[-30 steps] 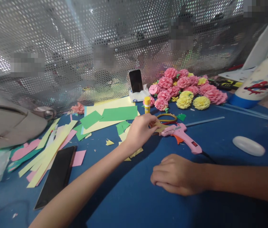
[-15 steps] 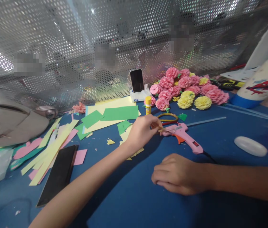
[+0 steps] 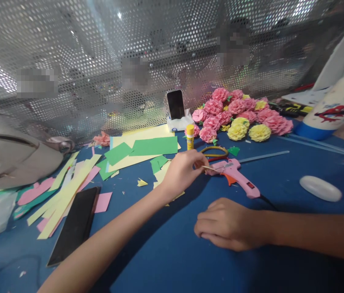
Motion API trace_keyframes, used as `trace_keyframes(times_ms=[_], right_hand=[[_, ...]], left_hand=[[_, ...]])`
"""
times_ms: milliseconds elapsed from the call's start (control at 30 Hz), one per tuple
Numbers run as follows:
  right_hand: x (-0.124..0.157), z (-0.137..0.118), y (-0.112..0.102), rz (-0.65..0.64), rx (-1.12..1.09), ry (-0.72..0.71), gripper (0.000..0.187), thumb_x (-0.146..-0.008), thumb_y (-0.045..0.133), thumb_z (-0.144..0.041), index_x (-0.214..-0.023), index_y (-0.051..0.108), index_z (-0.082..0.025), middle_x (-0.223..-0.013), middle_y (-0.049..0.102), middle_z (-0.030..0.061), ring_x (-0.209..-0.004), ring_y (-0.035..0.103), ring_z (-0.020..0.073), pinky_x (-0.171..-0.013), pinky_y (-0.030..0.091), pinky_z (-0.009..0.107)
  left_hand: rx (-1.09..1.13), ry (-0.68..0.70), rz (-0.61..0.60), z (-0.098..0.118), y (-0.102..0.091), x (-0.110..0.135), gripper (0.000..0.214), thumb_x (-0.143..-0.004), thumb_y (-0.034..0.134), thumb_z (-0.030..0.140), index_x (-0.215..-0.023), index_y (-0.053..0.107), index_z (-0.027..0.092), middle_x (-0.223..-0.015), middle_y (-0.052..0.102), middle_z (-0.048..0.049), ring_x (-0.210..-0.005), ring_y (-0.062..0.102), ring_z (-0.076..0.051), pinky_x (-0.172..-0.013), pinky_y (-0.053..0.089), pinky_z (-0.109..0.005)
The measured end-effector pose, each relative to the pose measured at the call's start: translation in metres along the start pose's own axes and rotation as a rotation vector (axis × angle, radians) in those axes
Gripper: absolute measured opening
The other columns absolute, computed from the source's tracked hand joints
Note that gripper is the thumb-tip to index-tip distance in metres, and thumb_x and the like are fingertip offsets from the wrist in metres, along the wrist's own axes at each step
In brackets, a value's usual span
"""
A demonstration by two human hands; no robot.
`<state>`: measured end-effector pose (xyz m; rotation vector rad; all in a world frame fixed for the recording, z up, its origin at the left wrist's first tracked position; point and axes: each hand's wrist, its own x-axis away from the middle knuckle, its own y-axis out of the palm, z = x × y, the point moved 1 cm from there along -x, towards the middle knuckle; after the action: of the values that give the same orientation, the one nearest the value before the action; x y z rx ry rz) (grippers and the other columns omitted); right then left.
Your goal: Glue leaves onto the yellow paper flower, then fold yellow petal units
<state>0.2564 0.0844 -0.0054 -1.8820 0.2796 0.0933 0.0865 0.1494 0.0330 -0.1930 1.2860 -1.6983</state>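
Observation:
My left hand (image 3: pixel 187 169) reaches forward over the table, thumb and fingers pinched on a thin wooden stick (image 3: pixel 212 168). The stick points right, across the front of a pink glue gun (image 3: pixel 242 179); whether they touch I cannot tell. The glue gun lies on its side with an orange trigger, and a clear glue stick (image 3: pixel 265 156) extends from its back. Scissors (image 3: pixel 217 152) with yellowish handles lie just behind it. Nearer to me, my right hand (image 3: pixel 228 226) rests on the blue table with curled fingers; anything inside them is hidden.
Pink and yellow paper flowers (image 3: pixel 236 108) are heaped at the back, by a yellow glue stick tube (image 3: pixel 190 137) and a propped phone (image 3: pixel 176 104). Green paper (image 3: pixel 155 145), yellow strips (image 3: pixel 71 195), a dark phone (image 3: pixel 73 228) and a bag (image 3: pixel 13 146) lie left. A white oval object (image 3: pixel 320 188) lies right.
The wooden stick in my left hand has turned and now shows more clearly, pointing right across the glue gun's front. My right hand has stayed in place.

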Motion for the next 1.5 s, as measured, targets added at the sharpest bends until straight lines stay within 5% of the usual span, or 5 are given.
trace_keyframes(times_ms=[233,567,1100,1367,1500], right_hand=[[-0.001,-0.001,-0.003,-0.014,0.023,0.014,0.013,-0.096,0.045,-0.019,-0.100,0.058,-0.020,-0.084,0.066,-0.0011,-0.063,0.054,0.0130,-0.061,0.032,0.029],[0.000,0.001,0.006,0.016,0.091,0.011,0.007,-0.093,0.051,-0.021,-0.088,0.055,-0.018,-0.077,0.067,0.0015,-0.059,0.053,0.0157,-0.059,0.030,0.033],[0.001,-0.003,-0.004,-0.036,0.053,0.066,0.062,-0.097,0.048,-0.019,-0.153,0.023,-0.010,-0.078,0.068,0.0012,-0.066,0.063,0.0191,-0.065,0.040,0.031],[0.001,-0.003,-0.002,0.091,0.094,0.110,0.056,-0.100,0.042,-0.019,-0.153,0.027,-0.010,-0.086,0.071,0.0038,-0.068,0.062,0.0177,-0.067,0.039,0.030],[0.000,0.002,-0.001,0.155,-0.159,0.139,0.035,-0.107,0.036,-0.037,-0.107,0.064,-0.017,-0.083,0.068,0.0036,-0.070,0.060,0.0157,-0.065,0.036,0.028]], left_hand=[[-0.133,0.252,0.200,0.017,-0.025,0.039,0.025,-0.102,0.043,0.014,-0.098,0.067,0.020,-0.091,0.070,-0.0054,-0.086,0.066,-0.018,-0.075,0.053,-0.034],[-0.409,0.603,0.227,0.044,-0.045,0.136,0.017,-0.087,0.062,0.017,-0.088,0.075,0.027,-0.086,0.077,0.0006,-0.075,0.072,-0.018,-0.063,0.057,-0.036],[-0.437,0.720,0.306,0.050,-0.039,0.128,0.020,-0.089,0.065,0.009,-0.075,0.075,0.018,-0.073,0.073,0.0050,-0.078,0.065,-0.008,-0.067,0.045,-0.023],[-0.429,0.667,0.314,0.048,-0.032,0.138,0.023,-0.094,0.061,0.010,-0.076,0.075,0.018,-0.075,0.071,0.0037,-0.079,0.065,-0.009,-0.074,0.046,-0.026],[-0.409,0.613,0.292,0.052,-0.024,0.138,0.021,-0.094,0.060,0.009,-0.080,0.074,0.016,-0.073,0.069,0.0032,-0.074,0.064,-0.011,-0.075,0.044,-0.029]])
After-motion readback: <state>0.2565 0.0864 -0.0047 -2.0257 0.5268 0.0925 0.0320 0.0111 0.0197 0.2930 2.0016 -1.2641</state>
